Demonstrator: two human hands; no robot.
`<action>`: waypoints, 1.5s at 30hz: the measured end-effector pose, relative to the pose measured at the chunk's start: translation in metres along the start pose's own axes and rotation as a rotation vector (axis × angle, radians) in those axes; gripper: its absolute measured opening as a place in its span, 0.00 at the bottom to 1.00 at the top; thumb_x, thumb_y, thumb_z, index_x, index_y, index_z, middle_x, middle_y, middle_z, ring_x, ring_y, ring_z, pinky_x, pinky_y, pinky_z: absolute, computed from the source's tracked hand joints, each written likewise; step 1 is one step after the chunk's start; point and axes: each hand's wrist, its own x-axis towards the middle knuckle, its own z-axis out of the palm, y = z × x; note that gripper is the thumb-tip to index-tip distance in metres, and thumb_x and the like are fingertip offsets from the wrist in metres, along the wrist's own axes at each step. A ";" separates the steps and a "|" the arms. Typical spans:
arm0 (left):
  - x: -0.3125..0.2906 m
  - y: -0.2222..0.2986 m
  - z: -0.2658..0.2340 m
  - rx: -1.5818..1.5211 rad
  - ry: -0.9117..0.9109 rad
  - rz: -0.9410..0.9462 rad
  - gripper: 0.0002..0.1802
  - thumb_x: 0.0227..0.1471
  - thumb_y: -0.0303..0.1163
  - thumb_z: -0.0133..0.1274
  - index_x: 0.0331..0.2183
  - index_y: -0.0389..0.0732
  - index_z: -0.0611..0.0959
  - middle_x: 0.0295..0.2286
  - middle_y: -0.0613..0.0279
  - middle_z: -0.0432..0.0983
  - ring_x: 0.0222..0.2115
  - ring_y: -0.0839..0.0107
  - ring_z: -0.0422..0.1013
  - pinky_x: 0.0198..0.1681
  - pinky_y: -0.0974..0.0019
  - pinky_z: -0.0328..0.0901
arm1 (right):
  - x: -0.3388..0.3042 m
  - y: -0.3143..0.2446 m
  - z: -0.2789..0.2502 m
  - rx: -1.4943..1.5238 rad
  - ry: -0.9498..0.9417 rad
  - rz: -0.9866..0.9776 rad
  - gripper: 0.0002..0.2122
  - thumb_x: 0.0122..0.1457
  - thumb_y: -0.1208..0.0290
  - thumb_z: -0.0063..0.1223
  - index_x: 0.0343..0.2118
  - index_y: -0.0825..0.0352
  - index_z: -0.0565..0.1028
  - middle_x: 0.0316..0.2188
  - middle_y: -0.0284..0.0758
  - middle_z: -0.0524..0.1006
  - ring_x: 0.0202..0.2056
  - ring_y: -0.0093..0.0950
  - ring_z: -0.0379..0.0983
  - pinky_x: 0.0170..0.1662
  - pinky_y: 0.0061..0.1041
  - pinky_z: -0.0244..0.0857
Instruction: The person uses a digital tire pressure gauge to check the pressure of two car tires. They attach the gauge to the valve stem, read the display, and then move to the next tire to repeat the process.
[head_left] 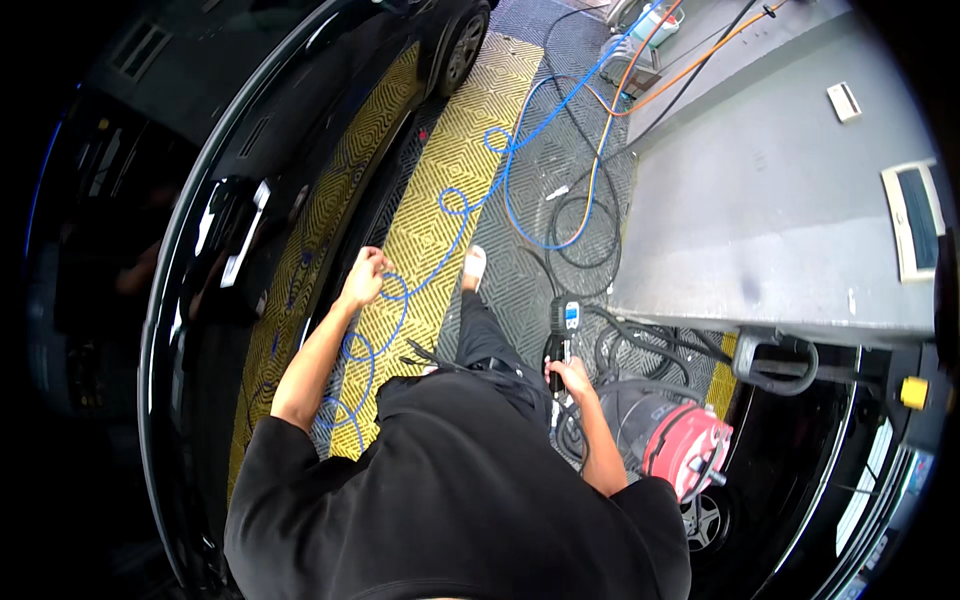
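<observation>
My right hand (571, 378) is wrapped round the grip of a black handheld tool (556, 345) with a small blue-lit display at its far end. A black hose seems to meet the tool near that display. Out to the left, my left hand (367, 278) hangs between the black car (330, 120) and a coiled blue hose (402, 325), its fingers curled in loosely with nothing visible in them. Beside my right forearm stands a red-topped grey vacuum cleaner (685, 445).
Yellow and grey grid tiles (450, 170) cover the floor. Black, orange and blue hoses (590, 220) loop ahead, right of my white-shod foot (474, 263). A grey wall (760, 200) bounds the right. Another dark car (800, 480) stands behind on the right. A bucket (657, 25) is far ahead.
</observation>
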 end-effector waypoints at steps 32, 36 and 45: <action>1.227 0.174 0.091 0.038 -0.525 -0.231 0.20 0.41 0.52 0.58 0.24 0.46 0.89 0.26 0.53 0.81 0.30 0.60 0.77 0.39 0.59 0.70 | 0.660 -0.856 -0.234 0.223 -0.039 0.116 0.05 0.54 0.75 0.52 0.33 0.69 0.73 0.23 0.35 0.75 0.23 0.29 0.74 0.27 0.33 0.71; 1.350 0.194 0.042 -0.228 -0.371 0.118 0.10 0.45 0.37 0.58 0.26 0.42 0.88 0.22 0.59 0.80 0.25 0.68 0.74 0.34 0.65 0.69 | 0.746 -0.933 -0.244 0.287 -0.047 0.017 0.06 0.54 0.75 0.52 0.34 0.70 0.74 0.23 0.37 0.75 0.23 0.30 0.74 0.29 0.31 0.71; 1.602 0.215 -0.073 -0.693 -0.161 -0.093 0.10 0.54 0.30 0.52 0.33 0.32 0.81 0.27 0.62 0.78 0.25 0.76 0.71 0.30 0.72 0.66 | 0.979 -1.147 -0.318 0.155 0.050 0.078 0.07 0.53 0.69 0.55 0.28 0.69 0.75 0.20 0.35 0.75 0.20 0.30 0.74 0.25 0.31 0.69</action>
